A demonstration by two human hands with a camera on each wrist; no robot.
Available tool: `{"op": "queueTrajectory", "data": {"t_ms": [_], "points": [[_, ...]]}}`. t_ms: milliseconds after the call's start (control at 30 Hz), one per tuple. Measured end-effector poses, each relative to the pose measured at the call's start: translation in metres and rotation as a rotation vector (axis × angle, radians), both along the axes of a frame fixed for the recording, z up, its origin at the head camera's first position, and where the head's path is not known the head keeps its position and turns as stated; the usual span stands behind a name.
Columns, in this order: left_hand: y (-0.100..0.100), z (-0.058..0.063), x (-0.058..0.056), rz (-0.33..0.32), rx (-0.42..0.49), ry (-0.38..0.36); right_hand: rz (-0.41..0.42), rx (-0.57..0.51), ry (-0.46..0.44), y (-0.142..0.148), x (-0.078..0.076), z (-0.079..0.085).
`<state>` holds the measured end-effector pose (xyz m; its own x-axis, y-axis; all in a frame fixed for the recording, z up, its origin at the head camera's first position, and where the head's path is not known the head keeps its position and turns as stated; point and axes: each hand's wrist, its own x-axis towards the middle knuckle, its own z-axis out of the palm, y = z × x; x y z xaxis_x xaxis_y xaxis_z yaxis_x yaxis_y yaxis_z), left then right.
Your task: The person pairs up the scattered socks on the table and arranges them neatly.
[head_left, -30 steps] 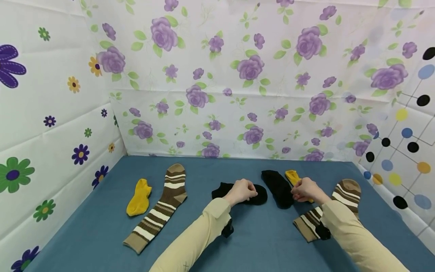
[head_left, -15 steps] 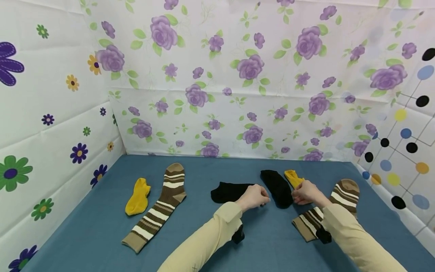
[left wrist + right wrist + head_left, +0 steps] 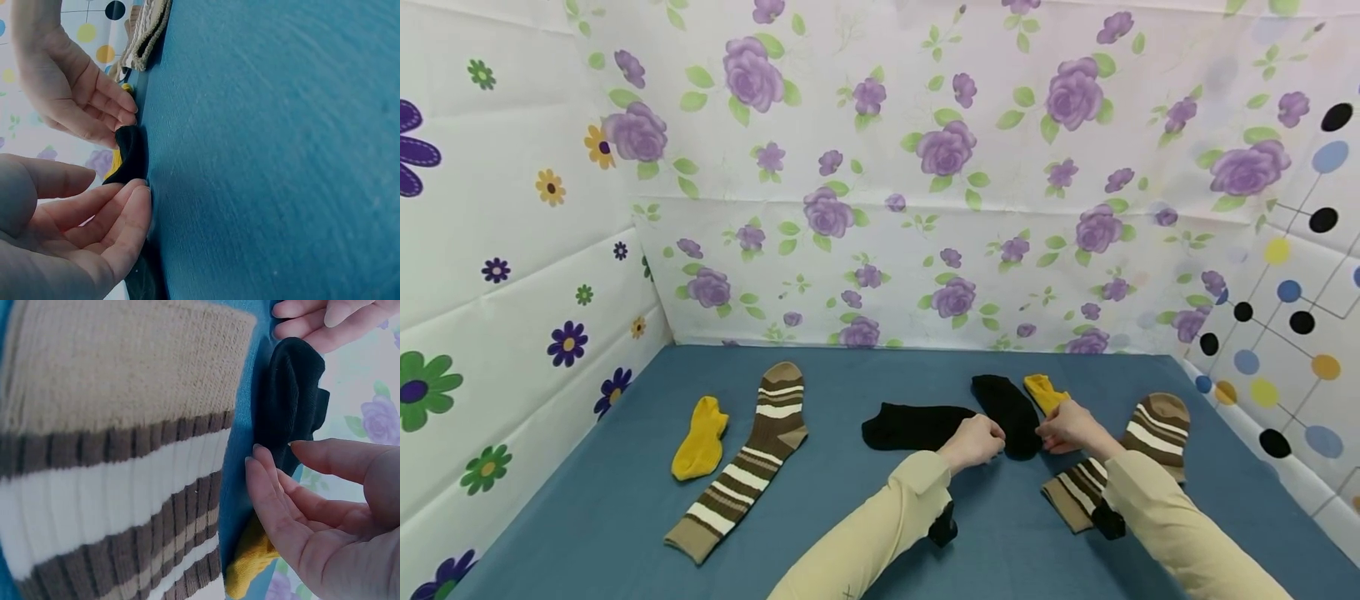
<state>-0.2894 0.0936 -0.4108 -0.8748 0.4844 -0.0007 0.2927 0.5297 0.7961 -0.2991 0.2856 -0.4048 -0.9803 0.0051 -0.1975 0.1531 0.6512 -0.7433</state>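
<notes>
Two black socks lie on the blue cloth in the head view: a sideways one (image 3: 913, 427) and a slanted one (image 3: 1006, 412). My left hand (image 3: 976, 442) is at the near end of the slanted sock, its thumb apart from its loosely bent fingers in the left wrist view. On the slanted sock's other side, my right hand (image 3: 1071, 429) has its fingertips beside the black fabric (image 3: 290, 394); thumb and fingers stand apart. A yellow sock (image 3: 1043, 392) lies partly hidden behind my right hand. A brown striped sock (image 3: 1157, 433) runs under the right forearm.
At the left lie another yellow sock (image 3: 698, 442) and another brown striped sock (image 3: 745, 467). Flower-printed cloth walls (image 3: 895, 250) stand behind and at the left, with a dotted one (image 3: 1285, 350) at the right.
My left hand has moved right, off the sideways black sock to the slanted one. My right hand stays in nearly the same place. The socks lie as before.
</notes>
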Motion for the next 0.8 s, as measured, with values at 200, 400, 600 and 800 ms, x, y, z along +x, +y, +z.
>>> {"op": "queueTrajectory", "data": {"t_ms": [200,400,600,800], "points": [[0.0035,-0.0023,0.0004,0.014,0.008,-0.042,-0.002,-0.018,0.005,-0.0016,0.0017,-0.0003],[0.0076,-0.0042,0.0009,0.015,0.009,-0.056,-0.021,-0.047,0.012,-0.0028,0.0030,-0.0032],[0.0103,-0.0032,0.0052,-0.008,0.008,-0.048,-0.029,-0.048,0.006,-0.0028,0.0044,-0.0054],[0.0048,-0.0014,0.0033,-0.038,0.035,-0.045,-0.003,-0.014,0.030,-0.0026,0.0075,-0.0058]]}}
